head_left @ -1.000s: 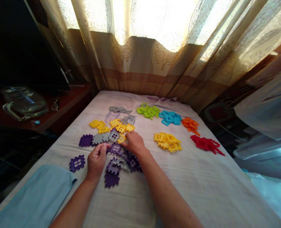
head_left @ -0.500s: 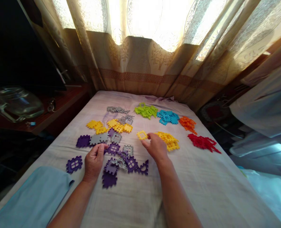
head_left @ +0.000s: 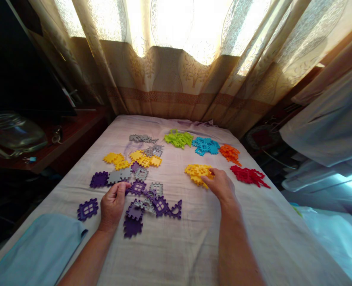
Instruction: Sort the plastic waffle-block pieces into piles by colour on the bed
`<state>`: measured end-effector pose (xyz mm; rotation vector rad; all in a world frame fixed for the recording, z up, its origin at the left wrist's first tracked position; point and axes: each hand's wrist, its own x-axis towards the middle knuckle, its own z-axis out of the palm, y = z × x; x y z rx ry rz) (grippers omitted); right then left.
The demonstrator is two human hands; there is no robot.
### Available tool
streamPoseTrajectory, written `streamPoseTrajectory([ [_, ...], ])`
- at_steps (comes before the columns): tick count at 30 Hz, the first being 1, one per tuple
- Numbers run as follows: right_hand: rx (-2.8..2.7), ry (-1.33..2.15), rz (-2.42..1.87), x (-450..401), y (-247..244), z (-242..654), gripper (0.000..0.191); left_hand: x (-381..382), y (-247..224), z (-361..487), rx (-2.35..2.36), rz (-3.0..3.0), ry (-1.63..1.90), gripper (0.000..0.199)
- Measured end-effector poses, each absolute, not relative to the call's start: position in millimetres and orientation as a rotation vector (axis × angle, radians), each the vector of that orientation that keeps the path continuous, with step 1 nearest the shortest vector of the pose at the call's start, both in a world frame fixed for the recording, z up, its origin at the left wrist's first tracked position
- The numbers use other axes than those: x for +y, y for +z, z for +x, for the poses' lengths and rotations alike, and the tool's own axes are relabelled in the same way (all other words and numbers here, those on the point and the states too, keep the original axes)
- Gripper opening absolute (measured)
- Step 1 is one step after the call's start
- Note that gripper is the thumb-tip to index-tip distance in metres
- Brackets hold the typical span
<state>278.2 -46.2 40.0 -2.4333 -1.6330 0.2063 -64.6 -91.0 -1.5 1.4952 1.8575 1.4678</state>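
Fingers curled, my left hand (head_left: 113,204) pinches a dark purple tile (head_left: 127,191), mostly hidden by the thumb and fingers. Beside it lies a loose group of notched purple tiles (head_left: 160,205), some with window cut-outs, mixed with grey tiles (head_left: 156,188). My right hand (head_left: 222,184) is at the right edge of a pile of yellow tiles (head_left: 197,171). Its thumb lies across the front and its fingers reach behind, gripping tiles at that edge. Fingertips there are partly hidden.
Green (head_left: 178,139), blue (head_left: 205,145), orange (head_left: 229,153) and red pieces (head_left: 249,175) lie in separate piles. More yellow tiles (head_left: 114,159) lie at left, near a grey plate (head_left: 119,175). A light blue cloth (head_left: 39,250) covers the near left corner.
My right hand has moved right from beside the pile onto it. The yellow frame tile it held out no longer shows separately. My left hand keeps its place among the purple tiles.
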Motion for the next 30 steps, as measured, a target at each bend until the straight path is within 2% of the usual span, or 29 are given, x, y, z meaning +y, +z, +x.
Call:
streamPoseTrajectory([
  [3, -1.633, 0.188, -2.424, -46, 41, 278, 0.049, -92, 0, -65, 1.86, 1.486, 1.464, 0.037],
  [9, -1.644, 0.187, -2.273, -46, 52, 261, 0.035, -92, 0, -64, 1.869, 1.479, 1.461, 0.037],
  [14, -1.783, 0.372, -2.182, -46, 57, 244, 0.026, -91, 0, -66, 1.883, 1.436, 1.494, 0.039],
  [19, -2.029, 0.615, -2.12, -49, 58, 231, 0.026, -64, 11, -97, 1.96, 1.502, 1.48, 0.041],
  [21, -2.064, 0.664, -2.094, -50, 58, 229, 0.025, -41, 19, -118, 2.065, 1.58, 1.317, 0.043],
  [27, -2.053, 0.651, -2.045, -49, 60, 236, 0.025, 30, 32, -163, 2.446, 1.818, 0.532, 0.053],
  [30, -2.021, 0.653, -2.029, -49, 59, 245, 0.027, 45, 24, -165, 2.468, 1.825, 0.339, 0.052],
])
